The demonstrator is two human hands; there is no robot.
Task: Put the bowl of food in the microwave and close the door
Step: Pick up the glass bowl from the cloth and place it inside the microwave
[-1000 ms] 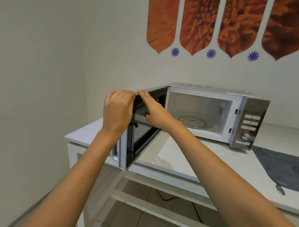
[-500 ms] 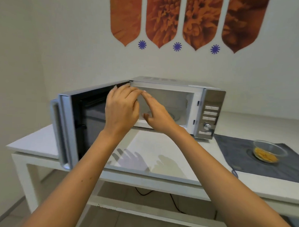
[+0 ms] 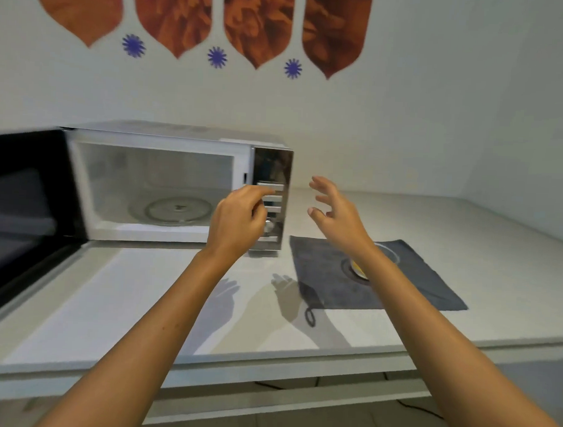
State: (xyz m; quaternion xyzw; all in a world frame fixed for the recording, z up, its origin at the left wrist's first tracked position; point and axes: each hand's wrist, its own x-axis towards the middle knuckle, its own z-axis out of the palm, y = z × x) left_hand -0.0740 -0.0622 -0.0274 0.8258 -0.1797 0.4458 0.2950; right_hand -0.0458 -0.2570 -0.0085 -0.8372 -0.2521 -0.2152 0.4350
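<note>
Fingers [image 3: 321, 186] of right hand [image 3: 336, 212] spread and released, holding nothing, above grey cloth [image 3: 329, 273]. Left hand [image 3: 238, 221] loosely curled, empty, in front of microwave [image 3: 165, 185] control panel [image 3: 273, 180]. Door [image 3: 19, 208] swung fully open at left; cavity holds only glass turntable [image 3: 177, 208]. Bowl of food [image 3: 363, 268] sits on cloth on counter [image 3: 140, 304], right of microwave, largely hidden by right forearm.

No readable text; microwave [image 3: 165, 189] panel markings too blurred.
</note>
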